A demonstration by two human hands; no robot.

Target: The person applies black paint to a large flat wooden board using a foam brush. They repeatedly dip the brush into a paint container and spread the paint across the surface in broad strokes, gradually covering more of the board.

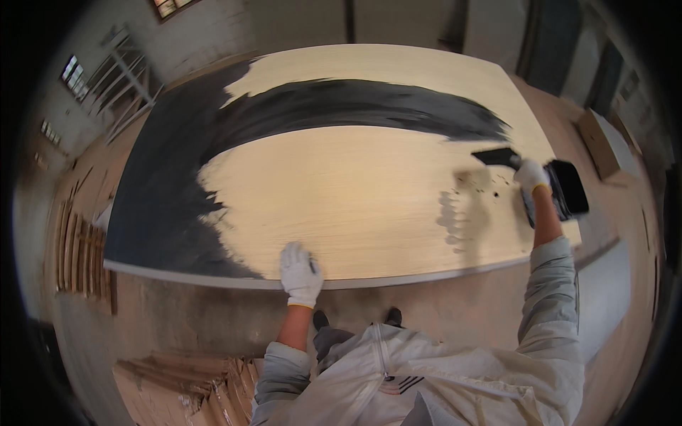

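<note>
A large pale wooden board (334, 192) lies before me, its left end and a curved band across its far half coated in dark paint (341, 103). My right hand (531, 175), in a white glove with a yellow cuff, grips a wide paintbrush (497, 157) covered in black. The brush points left over the board's right part, near the end of the dark band. Beside that hand is a black paint container (566, 188) at the board's right edge. In a matching glove, my left hand (300, 275) rests at the near edge, fingers stretched forward on bare wood.
Dark drips and grey smudges (451, 216) mark the board's right part. Wooden slats (82, 252) stand at the left. Brown wrapped sheets (185, 387) lie low left. A metal frame (124, 78) stands far left, a box (607, 145) at the right, and panels lean at the back.
</note>
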